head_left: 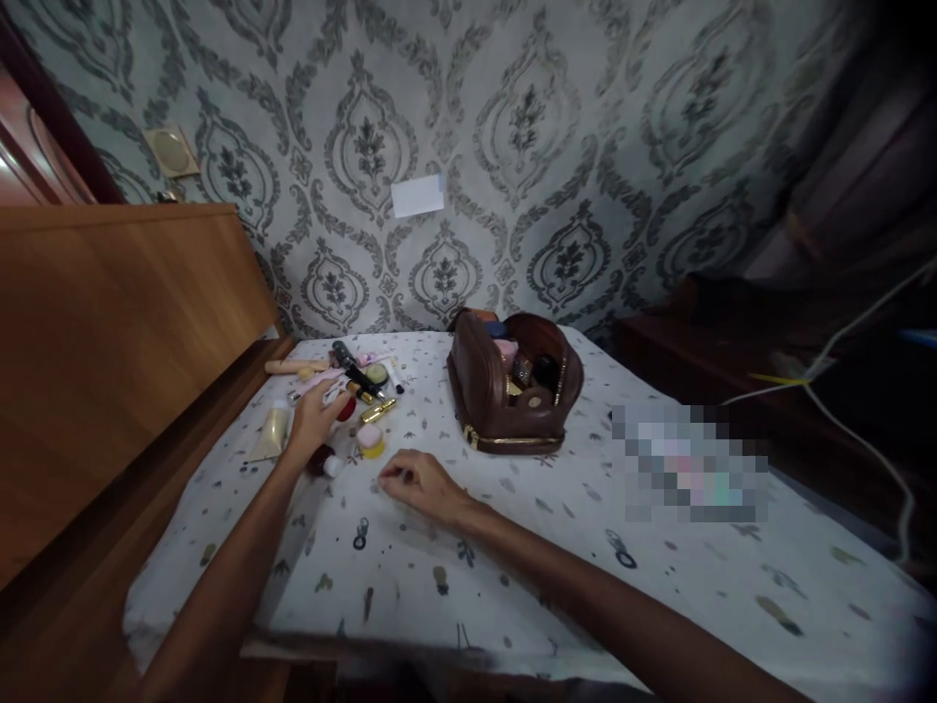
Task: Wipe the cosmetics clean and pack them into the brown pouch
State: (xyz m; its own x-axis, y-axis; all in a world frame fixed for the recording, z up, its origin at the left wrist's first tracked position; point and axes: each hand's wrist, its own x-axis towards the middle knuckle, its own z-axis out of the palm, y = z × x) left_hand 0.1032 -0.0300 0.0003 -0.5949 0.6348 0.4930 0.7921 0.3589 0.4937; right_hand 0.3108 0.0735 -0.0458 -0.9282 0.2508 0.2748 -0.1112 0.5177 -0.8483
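Observation:
My left hand [314, 420] reaches over a loose group of cosmetics at the table's left. Its thumb and fingers are apart, close to a red round item [346, 408]. Just under its wrist lies a dark red bottle with a white cap [332, 467], and left of it a cream-coloured tube [275, 430]. My right hand [425, 485] hovers low over the cloth with curled fingers; nothing shows in them. Near its fingertips stands a small jar with a pink lid and yellow base [371, 441]. Behind that lies a gold tube [379, 410].
An unzipped brown bag [505, 430] holding several items stands at the table's back middle. Further back among the cosmetics are a green round compact [377, 374] and a beige stick-like item [297, 367]. A wooden cabinet [132, 361] borders the left side. A blurred patch [688, 469] lies right.

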